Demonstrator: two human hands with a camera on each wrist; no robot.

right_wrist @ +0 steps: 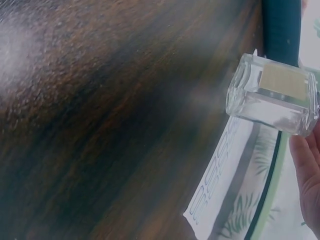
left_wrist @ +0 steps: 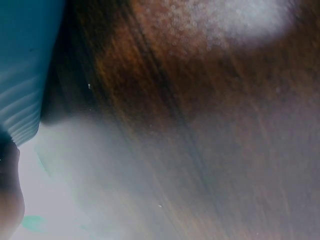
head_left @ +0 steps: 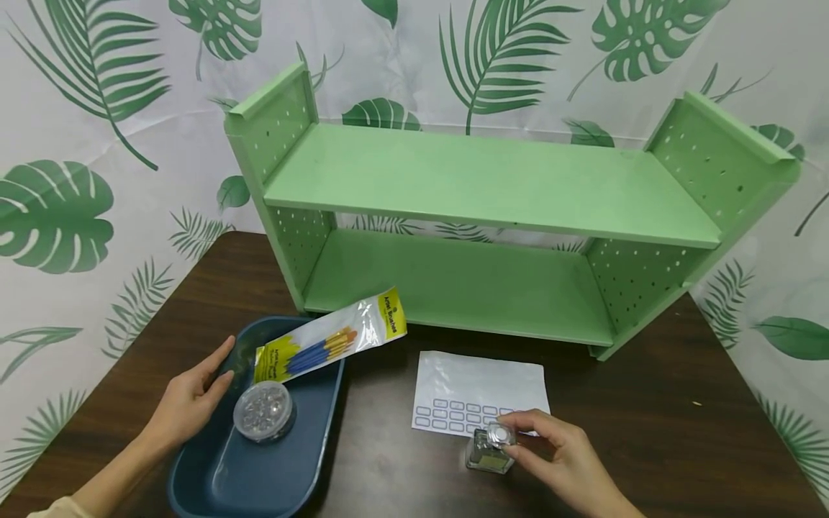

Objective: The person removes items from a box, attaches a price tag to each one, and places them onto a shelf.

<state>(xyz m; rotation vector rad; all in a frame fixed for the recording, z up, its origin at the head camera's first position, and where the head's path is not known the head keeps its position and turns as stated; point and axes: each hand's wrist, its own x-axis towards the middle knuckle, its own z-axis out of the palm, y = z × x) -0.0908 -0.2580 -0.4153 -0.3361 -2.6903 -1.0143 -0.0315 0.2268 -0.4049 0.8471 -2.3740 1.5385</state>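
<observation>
My left hand [head_left: 188,399] holds the left rim of a blue tray [head_left: 278,475], thumb on the inner side. In the tray sits a round clear tub [head_left: 263,411] with small shiny pieces. A packet of artist brushes [head_left: 330,337] leans across the tray's far end, its yellow top past the rim. With thumb and fingertips, my right hand [head_left: 570,457] pinches the silver cap of a small square glass bottle [head_left: 489,453], upright at the near edge of a white label sheet [head_left: 479,378]. A beige label shows on the bottle [right_wrist: 272,95] in the right wrist view.
A green two-tier shelf [head_left: 479,183] stands behind the tray and sheet, with perforated side panels. All of it is on a dark wooden table [head_left: 673,417]. A leaf-print cloth [head_left: 401,65] hangs behind.
</observation>
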